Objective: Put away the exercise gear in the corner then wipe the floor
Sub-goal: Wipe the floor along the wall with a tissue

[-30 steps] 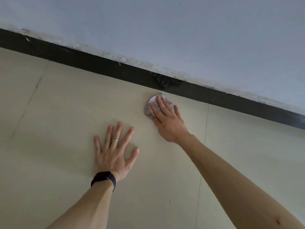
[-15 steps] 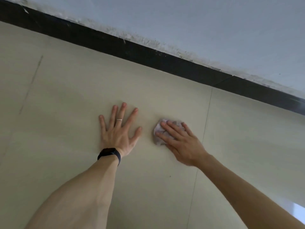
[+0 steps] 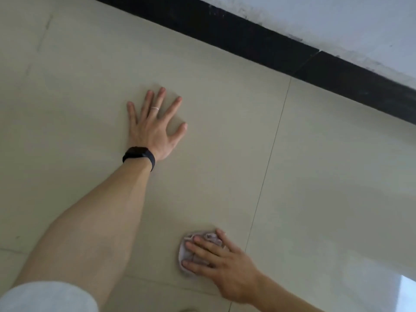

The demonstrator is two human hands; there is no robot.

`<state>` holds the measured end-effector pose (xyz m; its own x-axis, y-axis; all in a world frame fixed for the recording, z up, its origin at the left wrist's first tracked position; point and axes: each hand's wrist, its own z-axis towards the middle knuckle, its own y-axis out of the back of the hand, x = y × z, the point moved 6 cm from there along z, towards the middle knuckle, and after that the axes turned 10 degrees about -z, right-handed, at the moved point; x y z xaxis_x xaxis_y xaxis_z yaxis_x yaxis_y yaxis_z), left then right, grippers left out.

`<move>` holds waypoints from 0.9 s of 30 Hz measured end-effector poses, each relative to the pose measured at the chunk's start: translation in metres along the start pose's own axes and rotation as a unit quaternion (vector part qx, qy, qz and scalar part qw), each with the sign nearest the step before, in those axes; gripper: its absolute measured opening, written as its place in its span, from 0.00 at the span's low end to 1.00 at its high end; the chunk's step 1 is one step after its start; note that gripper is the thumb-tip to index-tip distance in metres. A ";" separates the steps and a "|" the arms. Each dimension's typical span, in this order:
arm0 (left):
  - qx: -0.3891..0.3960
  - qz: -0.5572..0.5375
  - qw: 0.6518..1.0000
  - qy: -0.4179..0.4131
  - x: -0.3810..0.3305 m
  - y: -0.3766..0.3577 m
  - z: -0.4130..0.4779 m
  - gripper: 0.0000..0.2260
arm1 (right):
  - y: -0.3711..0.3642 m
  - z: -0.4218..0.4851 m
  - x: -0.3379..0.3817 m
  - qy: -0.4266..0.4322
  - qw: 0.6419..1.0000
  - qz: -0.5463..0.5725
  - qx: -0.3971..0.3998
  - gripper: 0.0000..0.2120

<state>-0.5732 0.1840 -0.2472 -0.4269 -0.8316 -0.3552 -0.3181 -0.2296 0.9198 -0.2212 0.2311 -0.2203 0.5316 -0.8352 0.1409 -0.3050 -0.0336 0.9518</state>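
We've got our left hand (image 3: 155,129) planted flat on the floor tiles (image 3: 326,176) around 11 o'clock, fingers spread wide and holding nothing, probably just propping us up while we lean in; our right hand (image 3: 225,266) down at 5 o'clock presses the crumpled cloth (image 3: 191,255) to the tile, fingers laid fairly close over it; no exercise gear in view; no writing anywhere, even on the black wristband (image 3: 139,155).
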 end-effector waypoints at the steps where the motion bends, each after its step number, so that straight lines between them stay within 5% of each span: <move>1: -0.009 0.003 1.000 -0.003 -0.002 0.002 -0.002 0.28 | -0.002 -0.001 -0.005 0.027 1.000 -0.006 0.001 0.30; 3: -0.036 0.022 0.999 0.001 -0.005 0.006 -0.006 0.27 | 0.002 0.009 -0.049 -0.021 1.000 -0.008 -0.021 0.29; 7: -0.088 -0.004 0.993 0.078 -0.009 -0.001 -0.053 0.25 | 0.024 0.026 -0.172 -0.315 0.945 0.056 -0.069 0.25; 9: -0.085 -0.025 0.991 0.105 -0.019 -0.017 -0.102 0.25 | 0.023 0.028 -0.169 -0.353 0.929 0.057 -0.099 0.25; 12: -0.059 -0.025 0.991 0.121 -0.030 -0.041 -0.187 0.26 | 0.006 0.010 -0.092 -0.290 0.948 0.036 -0.124 0.28; 16: -0.037 -0.025 0.990 0.134 -0.029 -0.056 -0.234 0.27 | -0.026 -0.035 0.032 -0.031 0.997 -0.007 -0.070 0.31; 19: -0.038 -0.018 0.989 0.140 -0.030 -0.056 -0.232 0.28 | -0.032 -0.040 0.023 0.054 0.995 -0.030 -0.074 0.30; 22: -0.024 -0.012 0.989 0.144 -0.030 -0.056 -0.232 0.27 | -0.015 -0.024 -0.078 -0.178 0.976 -0.038 -0.118 0.30; 24: -0.014 -0.010 0.989 0.150 -0.030 -0.056 -0.232 0.27 | -0.003 -0.033 -0.131 -0.390 0.912 0.049 -0.119 0.27; 25: -0.012 -0.011 0.988 0.154 -0.031 -0.055 -0.232 0.27 | 0.000 -0.038 -0.131 -0.439 0.886 0.086 -0.120 0.26; 27: -0.012 -0.022 0.987 0.159 -0.033 -0.054 -0.231 0.27 | -0.002 -0.042 -0.088 -0.394 0.909 0.061 -0.123 0.29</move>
<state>-0.3462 0.1072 -0.2463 -0.1244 -0.9365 -0.3278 -0.3087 -0.2775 0.9098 -0.2348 0.3277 -0.2231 -0.2550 -0.9615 0.1021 -0.0860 0.1277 0.9881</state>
